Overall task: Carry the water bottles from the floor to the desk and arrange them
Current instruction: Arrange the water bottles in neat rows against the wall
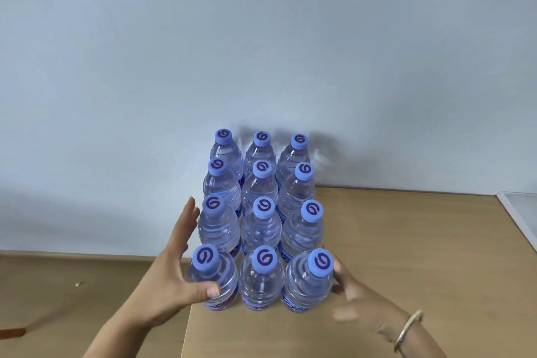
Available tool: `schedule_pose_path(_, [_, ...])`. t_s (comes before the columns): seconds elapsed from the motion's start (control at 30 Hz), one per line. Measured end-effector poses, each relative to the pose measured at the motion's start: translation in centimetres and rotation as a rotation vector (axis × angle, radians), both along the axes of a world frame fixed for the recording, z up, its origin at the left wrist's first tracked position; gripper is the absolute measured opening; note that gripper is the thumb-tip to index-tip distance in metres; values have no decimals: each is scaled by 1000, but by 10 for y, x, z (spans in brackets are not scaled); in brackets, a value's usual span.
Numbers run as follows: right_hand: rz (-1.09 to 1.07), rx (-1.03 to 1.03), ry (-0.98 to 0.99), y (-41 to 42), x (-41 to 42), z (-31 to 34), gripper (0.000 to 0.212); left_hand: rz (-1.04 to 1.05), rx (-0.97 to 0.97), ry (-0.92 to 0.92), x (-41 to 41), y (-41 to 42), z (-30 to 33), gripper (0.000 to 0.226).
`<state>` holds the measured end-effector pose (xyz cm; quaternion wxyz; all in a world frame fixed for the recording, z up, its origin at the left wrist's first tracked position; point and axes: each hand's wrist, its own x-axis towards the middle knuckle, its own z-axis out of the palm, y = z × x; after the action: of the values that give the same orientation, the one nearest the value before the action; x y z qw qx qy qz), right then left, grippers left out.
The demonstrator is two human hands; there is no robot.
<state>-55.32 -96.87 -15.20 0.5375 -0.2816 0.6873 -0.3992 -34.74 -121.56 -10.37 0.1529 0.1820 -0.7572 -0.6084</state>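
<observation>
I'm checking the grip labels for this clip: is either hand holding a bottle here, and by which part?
Neither hand grips one. The left hand lies open against the side of the near-left bottle; the right hand is blurred beside the near-right bottle.

Clear bottles (261, 221), blue purple-swirled caps (263, 208), tan desk (406, 256)

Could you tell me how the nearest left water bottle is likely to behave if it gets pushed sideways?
The nearest left bottle looks full and capped, so probably heavy for its size. It stands tall on a narrow base, so a high push may tip it; a low one likely slides it across the smooth desk. The thin ribbed wall may flex under the left hand.
</observation>
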Motion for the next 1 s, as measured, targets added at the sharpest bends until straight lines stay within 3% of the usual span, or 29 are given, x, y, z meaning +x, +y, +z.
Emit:
schedule_pose_path(0.13, [-78,-42,118,-11,23,-12,115,38,104,24,1,22,-23,135])
schedule_pose_path(0.33, [-265,-160,184,-28,32,-17,107,208,-75,-59,-6,23,-26,116])
schedule_pose_path(0.5, [-328,-207,240,-29,33,-22,111,291,-139,-100,-6,29,-22,122])
schedule_pose_path(0.6, [-374,-225,205,-21,38,-34,118,448,-284,-66,-4,42,-19,130])
schedule_pose_path(0.67, [-418,-202,167,-15,46,-41,125,529,-485,34,-1,55,-16,135])
schedule_pose_path(0.77, [-429,-190,272,-14,59,-49,119,454,-833,206,-6,81,-7,118])
schedule_pose_path(0.83, [-469,-195,309,-18,61,-53,111,335,-915,252,-14,100,-6,115])
schedule_pose_path(0.9, [-490,-194,337,-22,59,-56,101,277,-841,215,-22,113,-6,121])
schedule_pose_path(1.0, [-457,-188,350,-27,50,-58,88,307,-535,90,-35,114,-5,132])
